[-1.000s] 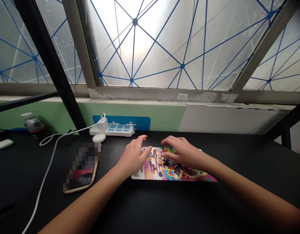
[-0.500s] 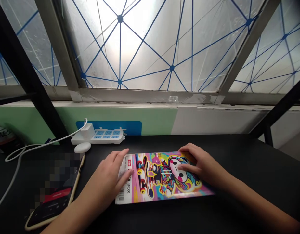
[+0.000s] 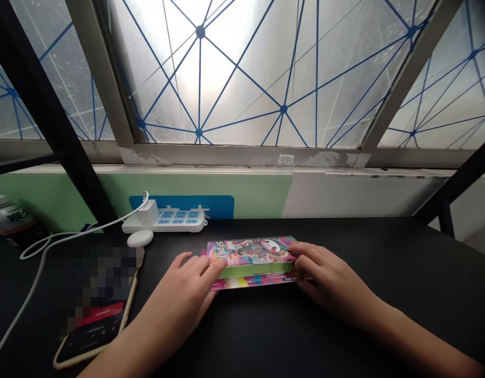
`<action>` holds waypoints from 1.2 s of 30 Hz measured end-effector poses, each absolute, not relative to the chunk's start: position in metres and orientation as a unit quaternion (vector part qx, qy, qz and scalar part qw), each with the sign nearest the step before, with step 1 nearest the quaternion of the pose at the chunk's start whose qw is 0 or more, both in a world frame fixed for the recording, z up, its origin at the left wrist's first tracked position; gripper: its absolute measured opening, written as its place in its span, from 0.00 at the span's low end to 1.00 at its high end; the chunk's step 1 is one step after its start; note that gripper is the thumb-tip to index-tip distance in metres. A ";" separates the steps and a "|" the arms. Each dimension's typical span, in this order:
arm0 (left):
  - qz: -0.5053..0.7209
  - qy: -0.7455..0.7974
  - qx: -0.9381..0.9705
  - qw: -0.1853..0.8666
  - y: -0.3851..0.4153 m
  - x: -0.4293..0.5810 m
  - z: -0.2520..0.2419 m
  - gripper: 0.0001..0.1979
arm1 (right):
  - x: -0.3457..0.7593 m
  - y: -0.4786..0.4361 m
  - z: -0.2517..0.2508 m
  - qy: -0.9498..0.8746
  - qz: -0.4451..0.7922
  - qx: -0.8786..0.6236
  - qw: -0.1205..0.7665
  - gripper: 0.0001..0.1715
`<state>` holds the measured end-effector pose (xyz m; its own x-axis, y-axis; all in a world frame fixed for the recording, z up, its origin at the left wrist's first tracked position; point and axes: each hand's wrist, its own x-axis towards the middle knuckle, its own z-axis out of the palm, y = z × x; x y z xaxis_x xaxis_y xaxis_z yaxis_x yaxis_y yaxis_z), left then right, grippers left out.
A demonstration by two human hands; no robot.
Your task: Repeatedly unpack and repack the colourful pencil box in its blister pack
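A colourful pencil box (image 3: 254, 254) with a cartoon figure on its lid and a green side lies in front of me on the black desk. Beneath it, a bright printed sheet or card (image 3: 246, 283) sticks out along the near edge. My left hand (image 3: 195, 278) grips the left end, its index finger on the lid's corner and its thumb low by the card. At the right end, my right hand (image 3: 324, 270) has its fingers bent around the corner. Its fingertips are partly hidden.
A phone (image 3: 94, 328) in a pale case lies left of my left forearm. Behind it are a round white object (image 3: 140, 238), a power strip (image 3: 179, 226) with a white cable, and a bottle (image 3: 13, 218). Black frame posts slant up at both sides before the window.
The large cartoon-printed face with the barcode end has turned out of sight. The lid and green side now show, farther back, and both hands have closed in on the ends.
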<state>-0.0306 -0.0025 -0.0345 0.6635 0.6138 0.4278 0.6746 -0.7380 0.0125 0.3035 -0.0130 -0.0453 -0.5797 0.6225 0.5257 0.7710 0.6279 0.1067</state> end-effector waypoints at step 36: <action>-0.220 -0.410 -0.885 -0.017 0.013 -0.036 -0.043 0.41 | 0.328 0.003 -0.053 -0.766 0.277 -0.531 0.234 0.52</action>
